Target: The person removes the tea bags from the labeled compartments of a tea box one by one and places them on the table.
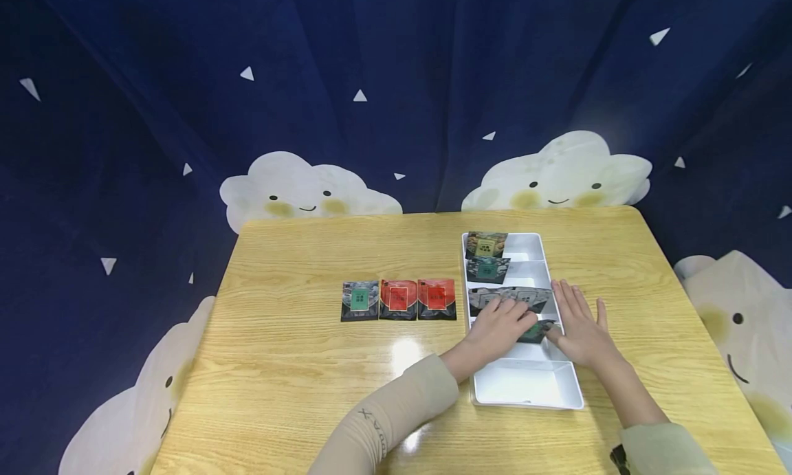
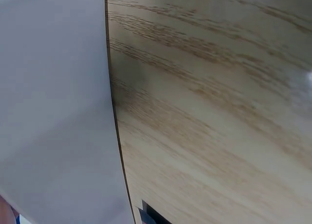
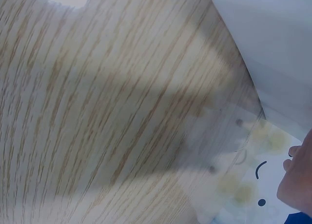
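Observation:
A white divided tray (image 1: 526, 385) lies on the table, with small flat packets leaning in its compartments. My left hand (image 1: 498, 329) reaches in from the left, its fingertips over the grey packets (image 1: 531, 297) in a middle compartment. Whether those fingers pinch a packet is hidden by the back of the hand. Just below, a dark packet with a green label (image 1: 533, 332) shows between my two hands. My right hand (image 1: 581, 330) lies along the tray's right wall with straight fingers, its thumb over the rim at that packet's right edge. The tray's side also fills part of the left wrist view.
Left of the tray, a green-labelled packet (image 1: 359, 300) and two red packets (image 1: 399, 300) lie in a row on the wooden table (image 1: 278, 365). Towards the tray's far end stand a yellow-labelled packet (image 1: 485, 245) and another green-labelled one (image 1: 487, 270). A dark blue curtain (image 1: 396, 62) hangs behind.

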`<state>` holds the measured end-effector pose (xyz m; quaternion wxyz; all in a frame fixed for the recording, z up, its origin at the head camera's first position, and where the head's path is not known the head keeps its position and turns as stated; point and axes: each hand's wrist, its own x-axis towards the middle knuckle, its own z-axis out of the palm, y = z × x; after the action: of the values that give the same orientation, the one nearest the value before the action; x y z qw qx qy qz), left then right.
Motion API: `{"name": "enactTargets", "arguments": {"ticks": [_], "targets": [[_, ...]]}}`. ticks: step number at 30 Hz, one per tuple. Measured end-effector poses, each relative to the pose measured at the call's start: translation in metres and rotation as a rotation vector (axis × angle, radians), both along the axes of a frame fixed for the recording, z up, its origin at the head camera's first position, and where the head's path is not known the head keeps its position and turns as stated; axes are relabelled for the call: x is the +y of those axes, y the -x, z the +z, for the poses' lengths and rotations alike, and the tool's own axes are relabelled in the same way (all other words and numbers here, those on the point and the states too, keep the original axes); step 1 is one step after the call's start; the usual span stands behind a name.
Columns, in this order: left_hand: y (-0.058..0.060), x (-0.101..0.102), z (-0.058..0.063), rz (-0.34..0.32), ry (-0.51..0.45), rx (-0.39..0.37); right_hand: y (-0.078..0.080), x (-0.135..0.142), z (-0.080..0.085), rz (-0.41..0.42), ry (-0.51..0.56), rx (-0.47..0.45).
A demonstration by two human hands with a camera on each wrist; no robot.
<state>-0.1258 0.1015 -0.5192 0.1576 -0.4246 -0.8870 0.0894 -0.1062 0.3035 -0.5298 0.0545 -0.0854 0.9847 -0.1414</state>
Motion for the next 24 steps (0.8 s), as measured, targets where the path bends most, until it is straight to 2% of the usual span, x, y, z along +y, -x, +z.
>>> {"name": "enactTargets", "arguments": {"ticks": [5,11,17,24], "targets": [[0.001,-0.006,0.004,-0.010,-0.051,0.019,0.000,0.000,0.002,-0.001,0.002,-0.011],[0.006,-0.017,0.016,-0.025,-0.201,0.043,0.001,0.000,0.002,0.001,0.007,-0.023],[0.010,-0.030,0.032,0.011,-0.316,0.062,0.000,0.001,0.000,0.009,0.012,-0.027],[0.012,-0.052,0.047,0.066,-0.418,0.127,0.000,0.001,0.001,0.007,0.008,-0.025]]}}
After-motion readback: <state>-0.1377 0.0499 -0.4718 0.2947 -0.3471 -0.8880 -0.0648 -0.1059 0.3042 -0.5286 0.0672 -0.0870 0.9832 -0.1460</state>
